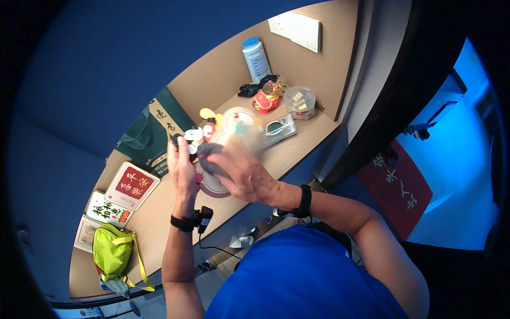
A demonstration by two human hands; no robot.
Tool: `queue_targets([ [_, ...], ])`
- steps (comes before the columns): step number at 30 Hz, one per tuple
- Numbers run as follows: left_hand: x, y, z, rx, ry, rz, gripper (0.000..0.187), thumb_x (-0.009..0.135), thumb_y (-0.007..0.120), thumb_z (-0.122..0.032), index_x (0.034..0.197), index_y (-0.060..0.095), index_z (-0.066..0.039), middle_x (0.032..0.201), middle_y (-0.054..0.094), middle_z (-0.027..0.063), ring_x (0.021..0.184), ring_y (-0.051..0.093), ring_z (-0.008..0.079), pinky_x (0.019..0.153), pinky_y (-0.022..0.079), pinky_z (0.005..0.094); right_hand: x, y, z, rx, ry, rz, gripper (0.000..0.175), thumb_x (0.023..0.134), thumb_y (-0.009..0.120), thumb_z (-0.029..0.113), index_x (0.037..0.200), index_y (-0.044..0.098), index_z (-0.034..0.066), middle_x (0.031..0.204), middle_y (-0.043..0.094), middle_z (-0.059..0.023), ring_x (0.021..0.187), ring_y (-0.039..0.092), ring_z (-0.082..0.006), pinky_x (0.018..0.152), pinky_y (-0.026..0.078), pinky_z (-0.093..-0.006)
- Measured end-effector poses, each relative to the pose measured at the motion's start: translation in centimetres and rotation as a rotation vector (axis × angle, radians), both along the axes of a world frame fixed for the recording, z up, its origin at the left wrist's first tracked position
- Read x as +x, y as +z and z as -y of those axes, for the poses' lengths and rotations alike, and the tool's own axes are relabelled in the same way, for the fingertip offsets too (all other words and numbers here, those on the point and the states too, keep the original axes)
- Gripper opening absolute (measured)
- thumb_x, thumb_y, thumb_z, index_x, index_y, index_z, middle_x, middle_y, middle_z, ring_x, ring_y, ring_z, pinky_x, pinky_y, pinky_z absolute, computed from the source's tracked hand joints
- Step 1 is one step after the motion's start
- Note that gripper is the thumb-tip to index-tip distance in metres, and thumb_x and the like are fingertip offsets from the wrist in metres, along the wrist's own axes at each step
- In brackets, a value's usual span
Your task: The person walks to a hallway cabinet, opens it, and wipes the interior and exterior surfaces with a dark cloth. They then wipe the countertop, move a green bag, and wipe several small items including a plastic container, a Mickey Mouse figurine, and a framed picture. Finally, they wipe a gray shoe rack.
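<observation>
Over the wooden shelf, my left hand (183,163) grips the edge of a Mickey Mouse figure (195,137) with black ears and a white face. My right hand (249,171) holds a grey cloth (212,157) against the figure's lower part. Behind and below my hands are rounded, pale pink pieces with dotted rims (213,184), one partly blurred; whether they join the figure I cannot tell. A yellow-and-red part (211,115) shows beyond the figure. Just right of the blur lies a clear plastic pouch (281,127).
On the shelf (149,239) stand a blue-capped bottle (255,60), dark goggles (255,88), a red-and-gold figurine (267,99) and a clear round tub (300,103). A green paper bag (139,131), plaques (132,185) and a lime-green bag (112,250) are to the left.
</observation>
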State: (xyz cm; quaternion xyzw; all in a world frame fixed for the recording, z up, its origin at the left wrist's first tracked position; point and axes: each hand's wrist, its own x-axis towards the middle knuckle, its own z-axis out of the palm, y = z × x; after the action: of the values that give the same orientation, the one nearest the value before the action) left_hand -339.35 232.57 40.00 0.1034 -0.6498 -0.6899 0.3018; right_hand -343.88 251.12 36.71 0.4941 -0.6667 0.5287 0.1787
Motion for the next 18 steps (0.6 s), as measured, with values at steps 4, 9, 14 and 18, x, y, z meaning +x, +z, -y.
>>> queue_targets([
  [4, -1.7, 1.2, 2.9, -0.034, 0.051, -0.048, 0.025, 0.115, 0.051, -0.026, 0.116, 0.059, -0.003, 0.108, 0.071, 0.0088, 0.093, 0.07, 0.0139, 0.082, 0.06, 0.0306, -1.5, -2.1, -3.2, 0.105, 0.031, 0.032, 0.042, 0.083, 0.078, 0.01, 0.123, 0.065, 0.0074, 0.107, 0.053, -0.0178, 0.102, 0.058, -0.0375, 0.09, 0.052, -0.0467],
  [9, -5.3, 3.4, 5.2, -0.065, 0.055, -0.117, 0.022, 0.113, 0.054, -0.021, 0.113, 0.057, 0.001, 0.109, 0.071, 0.0114, 0.096, 0.071, 0.0156, 0.085, 0.062, 0.0329, -7.4, -0.8, -8.0, 0.128, -0.061, 0.215, 0.034, 0.092, 0.074, 0.017, 0.123, 0.064, 0.0057, 0.105, 0.063, -0.0212, 0.099, 0.068, -0.0358, 0.088, 0.055, -0.0463],
  [14, -9.6, 3.7, 6.2, -0.358, 0.128, -0.089, 0.024, 0.111, 0.06, -0.023, 0.12, 0.06, -0.001, 0.111, 0.071, 0.0106, 0.1, 0.069, 0.0142, 0.086, 0.061, 0.0323, -15.1, 4.8, -13.2, -0.053, -0.173, 0.677, 0.04, 0.098, 0.07, 0.028, 0.128, 0.063, 0.0034, 0.103, 0.075, -0.0193, 0.089, 0.074, -0.0227, 0.081, 0.059, -0.0348],
  [18, -12.1, 3.3, 6.3, -0.449, 0.119, 0.067, 0.032, 0.11, 0.062, -0.028, 0.123, 0.059, 0.0, 0.102, 0.069, 0.0083, 0.09, 0.067, 0.0122, 0.078, 0.061, 0.0292, -20.2, 6.4, -14.0, -0.041, -0.368, 0.579, 0.045, 0.096, 0.07, 0.032, 0.131, 0.064, 0.0026, 0.111, 0.074, -0.0201, 0.101, 0.072, -0.0254, 0.089, 0.057, -0.0375],
])
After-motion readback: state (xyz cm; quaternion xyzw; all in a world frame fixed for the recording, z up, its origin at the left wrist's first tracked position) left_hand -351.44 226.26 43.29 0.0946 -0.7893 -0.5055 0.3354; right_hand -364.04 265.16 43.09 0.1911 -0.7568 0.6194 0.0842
